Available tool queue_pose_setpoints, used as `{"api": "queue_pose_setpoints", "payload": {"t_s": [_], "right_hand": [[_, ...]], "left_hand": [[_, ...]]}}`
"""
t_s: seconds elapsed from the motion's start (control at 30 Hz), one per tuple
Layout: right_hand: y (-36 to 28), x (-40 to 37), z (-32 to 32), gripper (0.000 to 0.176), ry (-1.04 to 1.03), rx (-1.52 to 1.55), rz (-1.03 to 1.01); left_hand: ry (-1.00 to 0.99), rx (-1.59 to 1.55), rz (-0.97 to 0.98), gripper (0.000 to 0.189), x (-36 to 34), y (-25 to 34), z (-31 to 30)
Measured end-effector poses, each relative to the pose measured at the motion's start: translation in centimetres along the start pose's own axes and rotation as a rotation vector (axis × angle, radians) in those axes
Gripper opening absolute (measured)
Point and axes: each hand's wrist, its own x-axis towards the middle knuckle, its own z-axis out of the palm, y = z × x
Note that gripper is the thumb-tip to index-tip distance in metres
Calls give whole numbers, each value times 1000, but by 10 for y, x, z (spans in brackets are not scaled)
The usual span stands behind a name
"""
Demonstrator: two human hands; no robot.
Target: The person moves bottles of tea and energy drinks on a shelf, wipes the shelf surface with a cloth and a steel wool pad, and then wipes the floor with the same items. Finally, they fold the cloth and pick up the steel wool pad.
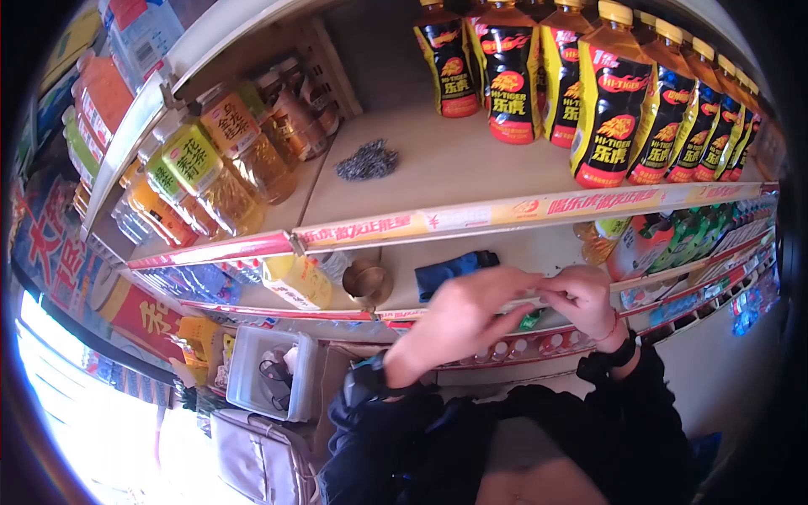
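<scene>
My left hand (pixel 471 310) and my right hand (pixel 582 296) meet in front of the middle shelf, fingertips pinched together. Whatever they hold, if anything, is too small or hidden to make out. Behind my left hand, a folded dark blue cloth (pixel 450 271) lies on that shelf. A brass-coloured metal cup (pixel 367 282) stands left of the cloth, tilted in this view. On the shelf above rests a grey steel wool scourer (pixel 367 160), touched by neither hand. A small green object (pixel 530 319) shows just below my fingers.
Rows of Hi-Tiger drink bottles (pixel 613 101) fill the upper shelf's right side. Tea bottles (pixel 202 172) stand at its left, and a yellow-labelled bottle (pixel 296 282) is below. A shelf edge strip (pixel 471 217) runs across. A clear plastic bin (pixel 269 370) and grey bag (pixel 257 454) are lower left.
</scene>
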Motion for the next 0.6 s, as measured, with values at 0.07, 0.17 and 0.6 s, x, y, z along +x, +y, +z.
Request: {"api": "queue_pose_setpoints", "payload": {"t_s": [0.07,0.17,0.6], "right_hand": [[-19,26,5,13,-51,41,-182],[-34,64,2,15,-75,194,-370],[-39,137,15,13,76,-222,-363]], "left_hand": [[149,162,-5,27,-18,6,-32],[380,346,-68,19,-35,13,-77],[246,730,63,20,38,5,-151]]}}
